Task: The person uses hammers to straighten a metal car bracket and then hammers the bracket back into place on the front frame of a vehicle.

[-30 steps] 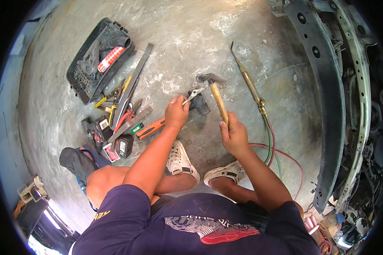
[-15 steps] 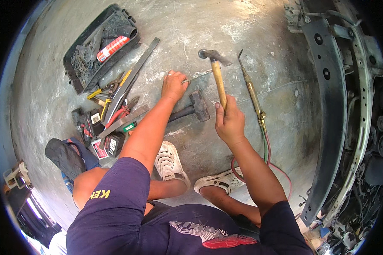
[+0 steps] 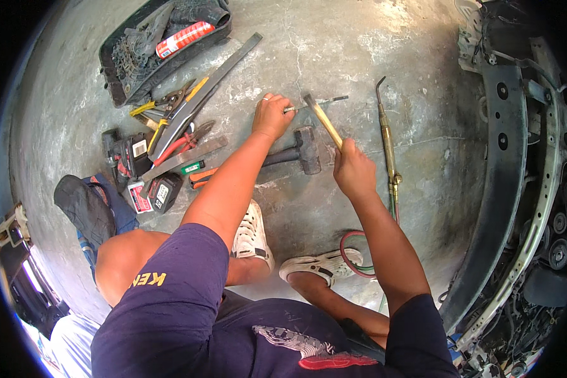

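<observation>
My left hand is closed round one end of a thin metal strip, which points right, low over the concrete floor. My right hand grips a hammer by its pale wooden handle. The hammer's head is at the strip, just right of my left fingers; whether it touches the metal I cannot tell. Below the strip lies a sledgehammer with a dark square head, its handle partly behind my left forearm. A brass gas torch with a bent tip rests to the right of my right hand.
Snips, long flat bars, red-handled pliers and a cordless drill lie at left. Behind them, a black tray holds a red-and-white can. Red and green hoses curl near my shoe. A car's front frame lines the right.
The hammer has come down from a raised position to the metal strip. The view has shifted slightly, and my left hand still holds the strip.
</observation>
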### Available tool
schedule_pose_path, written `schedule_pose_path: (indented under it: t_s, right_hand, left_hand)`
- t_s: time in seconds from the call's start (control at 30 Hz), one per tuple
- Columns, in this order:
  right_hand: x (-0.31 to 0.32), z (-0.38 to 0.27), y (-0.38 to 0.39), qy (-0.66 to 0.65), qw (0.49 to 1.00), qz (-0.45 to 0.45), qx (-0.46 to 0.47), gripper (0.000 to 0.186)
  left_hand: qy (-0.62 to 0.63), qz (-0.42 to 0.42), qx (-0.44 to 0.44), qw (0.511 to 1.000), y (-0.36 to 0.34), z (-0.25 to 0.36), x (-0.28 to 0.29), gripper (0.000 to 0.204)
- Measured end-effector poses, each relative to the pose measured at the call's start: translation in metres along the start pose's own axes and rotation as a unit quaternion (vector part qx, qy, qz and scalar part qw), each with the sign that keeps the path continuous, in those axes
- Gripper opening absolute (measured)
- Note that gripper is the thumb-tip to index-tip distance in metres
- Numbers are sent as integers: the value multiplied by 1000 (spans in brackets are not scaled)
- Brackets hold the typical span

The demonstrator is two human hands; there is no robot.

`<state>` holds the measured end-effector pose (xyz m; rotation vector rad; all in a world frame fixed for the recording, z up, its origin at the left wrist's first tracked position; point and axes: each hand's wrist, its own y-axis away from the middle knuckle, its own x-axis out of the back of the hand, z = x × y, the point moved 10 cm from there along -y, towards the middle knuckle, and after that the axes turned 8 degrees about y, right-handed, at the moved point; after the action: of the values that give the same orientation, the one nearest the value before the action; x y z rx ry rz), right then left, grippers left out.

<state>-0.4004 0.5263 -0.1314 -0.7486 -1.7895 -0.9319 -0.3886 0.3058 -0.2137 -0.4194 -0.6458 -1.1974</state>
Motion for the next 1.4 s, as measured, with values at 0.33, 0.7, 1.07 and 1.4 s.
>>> schedule_pose_path:
  t_s: [0.33,0.7,1.07,1.4]
  right_hand:
    - [62,-46,16,-108,987,103,66,19]
    - [29,-36,6,-17,998,32,60,21]
    - [7,-14,6,15,999,-2,41,20]
    - [-13,-2,11,11,999,-25,26,19]
  left_hand:
    - [-60,27,-29,997,19,0,4,14]
    - [-77,1,-4,997,15,-2,-1,13]
    - [-60,22,-2,998,14,7,-4,10]
    - [-60,33,-18,997,14,10,-5,9]
